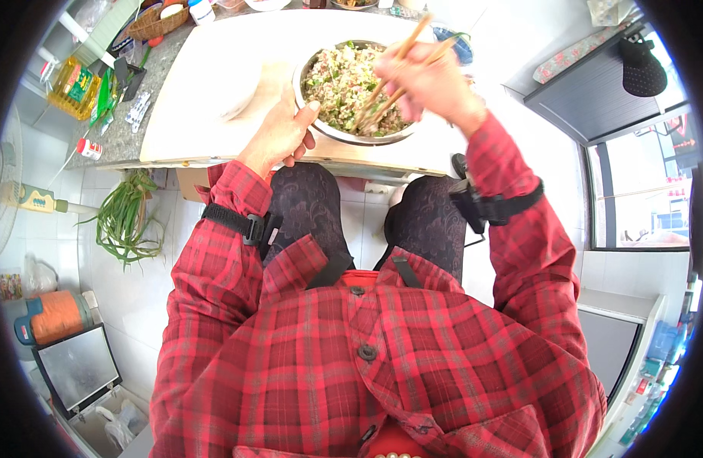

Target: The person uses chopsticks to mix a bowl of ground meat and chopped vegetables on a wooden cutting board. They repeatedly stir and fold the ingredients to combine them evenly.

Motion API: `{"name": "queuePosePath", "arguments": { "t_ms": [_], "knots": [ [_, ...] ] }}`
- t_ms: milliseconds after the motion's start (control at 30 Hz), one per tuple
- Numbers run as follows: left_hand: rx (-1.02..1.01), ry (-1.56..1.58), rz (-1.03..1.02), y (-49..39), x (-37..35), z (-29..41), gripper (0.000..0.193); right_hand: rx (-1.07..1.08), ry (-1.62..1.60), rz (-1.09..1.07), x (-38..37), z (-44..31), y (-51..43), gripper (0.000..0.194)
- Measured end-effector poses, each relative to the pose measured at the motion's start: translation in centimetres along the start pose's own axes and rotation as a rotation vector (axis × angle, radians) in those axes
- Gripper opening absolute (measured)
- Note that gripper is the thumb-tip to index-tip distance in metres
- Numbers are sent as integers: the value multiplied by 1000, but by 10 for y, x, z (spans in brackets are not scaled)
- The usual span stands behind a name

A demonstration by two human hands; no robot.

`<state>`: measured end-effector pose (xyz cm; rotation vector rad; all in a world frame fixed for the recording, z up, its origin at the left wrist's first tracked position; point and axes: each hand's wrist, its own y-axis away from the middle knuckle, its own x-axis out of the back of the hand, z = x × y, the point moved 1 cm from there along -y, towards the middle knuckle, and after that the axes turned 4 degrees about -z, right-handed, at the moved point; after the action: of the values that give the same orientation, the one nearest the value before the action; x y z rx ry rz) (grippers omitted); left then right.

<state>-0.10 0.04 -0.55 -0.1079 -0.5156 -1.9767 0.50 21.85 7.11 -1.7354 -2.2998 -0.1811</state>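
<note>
A round metal bowl (380, 139) holds a chopped filling (343, 86) of pinkish, pale and green bits, likely minced meat with vegetables. It stands near the front edge of a pale wooden board (202, 63). With thumb over the rim, my left hand (285, 129) grips the bowl's near left side. My right hand (428, 74) is over the bowl's right side, closed around a pair of wooden chopsticks (380, 94). Their lower tips are down in the filling at the near right. The right hand and chopsticks are slightly blurred.
On the grey counter at left are an oil bottle (73, 89), a small red-capped bottle (89, 149) and a wicker basket (156, 22). Beyond the bowl's right side lies a blue patterned dish (457, 48). Green leafy stalks (128, 217) are below the board at left.
</note>
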Motion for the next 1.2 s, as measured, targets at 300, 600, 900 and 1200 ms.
{"name": "queuePosePath", "arguments": {
  "t_ms": [300, 600, 900, 1200],
  "knots": [
    [8, 14, 12, 4, -2, 3, 51, 71, 1, 198, 12, 15, -29, 24],
    [3, 21, -11, 4, 0, 1, 54, 146, 3, 242, 33, -22, 7, 22],
    [-14, 16, 2, 7, 0, 5, 55, 53, 48, 378, 18, -4, 14, 17],
    [3, 52, 6, 2, -1, 1, 77, 270, 488, 391, -47, 11, -14, 13]
  ]
}}
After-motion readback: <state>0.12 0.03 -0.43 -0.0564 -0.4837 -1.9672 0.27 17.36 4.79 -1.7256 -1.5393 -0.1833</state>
